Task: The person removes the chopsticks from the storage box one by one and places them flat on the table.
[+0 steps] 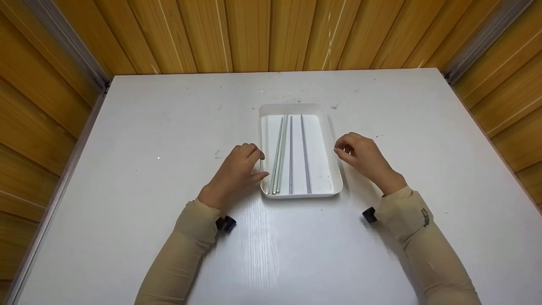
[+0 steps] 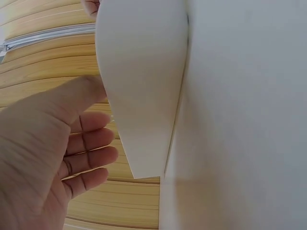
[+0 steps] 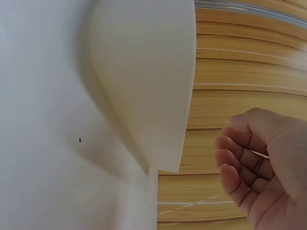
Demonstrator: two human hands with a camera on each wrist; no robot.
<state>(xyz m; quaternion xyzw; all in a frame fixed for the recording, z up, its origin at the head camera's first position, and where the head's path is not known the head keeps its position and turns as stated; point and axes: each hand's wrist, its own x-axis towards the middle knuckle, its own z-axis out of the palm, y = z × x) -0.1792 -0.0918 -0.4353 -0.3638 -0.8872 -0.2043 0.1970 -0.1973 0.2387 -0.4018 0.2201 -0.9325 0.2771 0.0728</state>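
A white rectangular tray (image 1: 302, 196) stands lengthwise on the table, with several long thin sticks in it. Pale green sticks (image 1: 278, 156) lie close together on its left side; two greyish-purple sticks (image 1: 305, 154) lie apart toward the middle. My left hand (image 1: 237, 167) is at the tray's left rim, thumb and fingertips overlapping the edge. In the left wrist view its fingers (image 2: 93, 155) are relaxed and bent, and the thumb reaches the tray wall (image 2: 139, 96). Just right of the tray hovers my right hand (image 1: 362, 154), fingers loosely curled with nothing in them.
The white table (image 1: 169, 127) carries small dark marks and scuffs around the tray. Wood-patterned panels (image 1: 250, 34) rise behind it and at both sides, with metal corner strips (image 1: 72, 38). A small black device (image 1: 226, 223) sits at each wrist.
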